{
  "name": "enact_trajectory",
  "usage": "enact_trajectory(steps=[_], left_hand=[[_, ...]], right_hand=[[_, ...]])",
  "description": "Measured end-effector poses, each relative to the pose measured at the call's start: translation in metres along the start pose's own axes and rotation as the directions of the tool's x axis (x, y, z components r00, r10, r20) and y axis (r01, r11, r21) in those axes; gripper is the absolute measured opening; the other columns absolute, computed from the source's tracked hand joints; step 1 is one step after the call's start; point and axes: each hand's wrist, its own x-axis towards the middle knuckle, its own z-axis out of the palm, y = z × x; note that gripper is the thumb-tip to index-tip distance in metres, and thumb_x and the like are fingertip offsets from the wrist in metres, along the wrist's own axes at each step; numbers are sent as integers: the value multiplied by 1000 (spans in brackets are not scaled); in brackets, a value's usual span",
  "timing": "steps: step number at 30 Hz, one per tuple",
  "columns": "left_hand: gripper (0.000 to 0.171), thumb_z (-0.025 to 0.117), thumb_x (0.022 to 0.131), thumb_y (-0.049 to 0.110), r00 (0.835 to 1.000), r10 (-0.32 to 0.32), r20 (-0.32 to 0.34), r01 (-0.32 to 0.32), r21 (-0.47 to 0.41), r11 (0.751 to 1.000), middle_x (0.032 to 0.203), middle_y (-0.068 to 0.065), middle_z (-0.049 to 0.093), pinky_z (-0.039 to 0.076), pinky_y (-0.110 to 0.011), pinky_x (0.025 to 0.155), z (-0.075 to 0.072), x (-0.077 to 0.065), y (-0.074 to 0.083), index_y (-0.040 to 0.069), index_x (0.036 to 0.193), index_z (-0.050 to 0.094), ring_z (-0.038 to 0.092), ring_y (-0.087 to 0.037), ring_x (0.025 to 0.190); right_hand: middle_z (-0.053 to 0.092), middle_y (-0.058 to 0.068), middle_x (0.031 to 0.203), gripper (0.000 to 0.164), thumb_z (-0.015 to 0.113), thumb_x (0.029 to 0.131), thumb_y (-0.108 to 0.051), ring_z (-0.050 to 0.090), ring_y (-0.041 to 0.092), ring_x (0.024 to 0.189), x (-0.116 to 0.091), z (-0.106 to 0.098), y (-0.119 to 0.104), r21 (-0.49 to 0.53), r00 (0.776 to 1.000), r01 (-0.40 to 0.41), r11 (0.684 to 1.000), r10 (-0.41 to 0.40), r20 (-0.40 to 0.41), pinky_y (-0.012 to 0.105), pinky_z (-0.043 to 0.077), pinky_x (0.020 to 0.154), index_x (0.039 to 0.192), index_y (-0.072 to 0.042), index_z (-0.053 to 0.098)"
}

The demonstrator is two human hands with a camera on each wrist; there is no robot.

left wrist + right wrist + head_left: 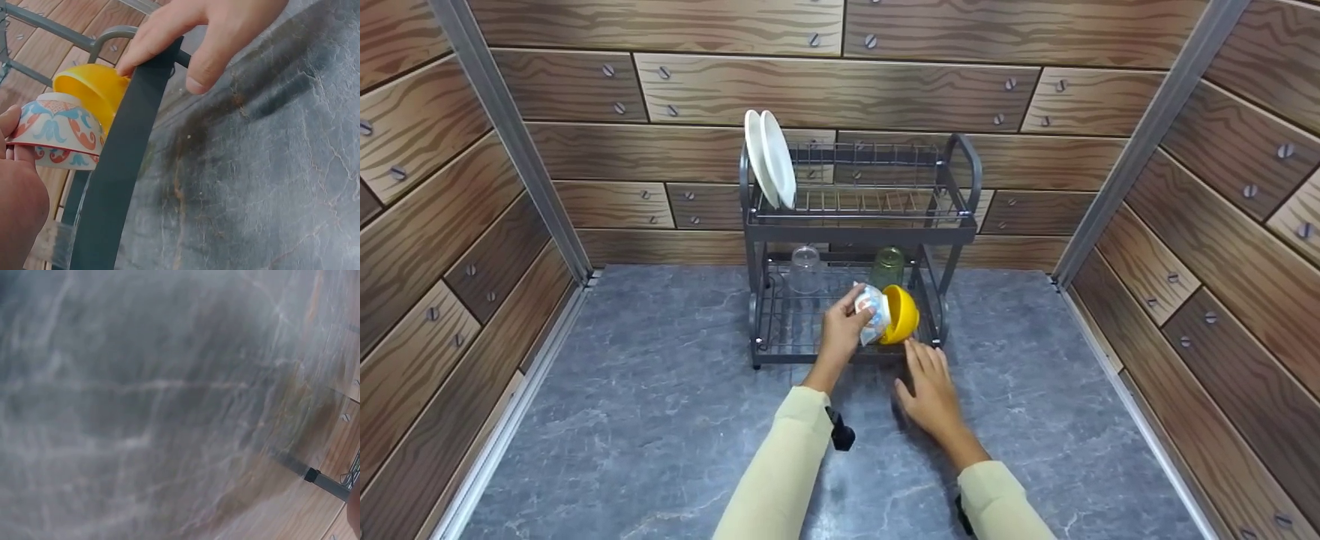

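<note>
My left hand [844, 326] grips a white bowl [871, 313] with a blue and red pattern, thumb and fingers at its red rim. The bowl is tilted over the front right of the rack's lower tier. Directly right of it a yellow bowl [906, 315] stands tipped on its side, its hollow turned toward the patterned bowl [59, 126]. My right hand [931, 386] is just in front of the yellow bowl [95, 84], fingers extended, fingertips right at its lower edge. The right wrist view shows mostly countertop and a sliver of hand.
The dark two-tier dish rack [862, 234] stands against the wood-patterned back wall [840, 90]. Two white plates [778, 161] lean upright at its upper left. On the lower tier are a clear glass [805, 268] and a green glass [889, 264]. Grey marbled countertop [660, 420] surrounds it.
</note>
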Motion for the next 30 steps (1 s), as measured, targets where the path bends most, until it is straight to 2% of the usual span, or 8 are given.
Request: enact_trajectory(steps=[5,8,15,16,21,23,25,30], left_hand=[[46,67,88,5,1000,-11,8,11,53,999,119,-13,66,56,-26,73,5,3,-2,13,132,59,64,-16,95],[47,65,89,5,1000,-7,29,3,134,991,121,-12,65,56,-25,71,8,5,-1,14,134,58,65,-16,95],[47,66,89,7,997,37,64,-57,357,932,115,-9,68,51,-20,68,17,5,0,21,133,59,62,-10,90],[47,64,89,6,996,33,78,-59,363,930,109,-10,69,50,-20,65,18,4,-1,21,134,58,60,-11,84],[48,60,93,8,987,19,160,-80,383,920,100,-6,68,47,-19,69,25,-1,-5,24,137,54,56,-8,87],[47,60,93,8,986,17,168,-82,390,917,105,-1,68,47,-19,76,27,-2,-6,24,137,54,56,-6,95],[48,59,94,7,984,16,177,-85,390,917,99,-4,66,47,-21,76,28,-3,-8,24,138,53,56,-10,93],[49,60,93,6,982,40,183,-112,403,908,105,-8,66,47,-23,80,30,-3,-8,25,138,53,55,-12,96]], right_hand=[[40,14,146,73,64,86,-25,34,31,132,1,-1,0,-13,1000,5,1000,-5,17,50,18,115,148,-2,32],[40,14,145,73,65,85,-25,35,31,131,1,-1,0,-17,1000,4,1000,-4,12,50,19,115,147,-2,33],[40,14,145,73,63,85,-25,35,31,132,2,-2,1,-17,1000,11,1000,-10,6,50,19,115,147,-2,33],[41,14,145,73,64,85,-25,35,31,131,3,-2,1,-17,1000,14,1000,-14,3,50,19,115,147,-1,33],[42,14,144,73,65,84,-24,36,31,131,1,-1,0,-21,1000,14,1000,-14,-2,51,20,114,146,-1,34],[40,14,145,74,65,85,-24,35,31,132,1,-1,0,-19,1000,10,1000,-10,14,50,19,114,147,-2,33],[40,14,146,74,64,85,-25,34,31,133,1,-1,0,-16,1000,4,1000,-3,29,49,17,115,148,-2,32],[38,13,147,74,63,86,-25,32,31,134,0,-3,0,-13,999,-15,1000,16,48,47,14,117,149,-3,30]])
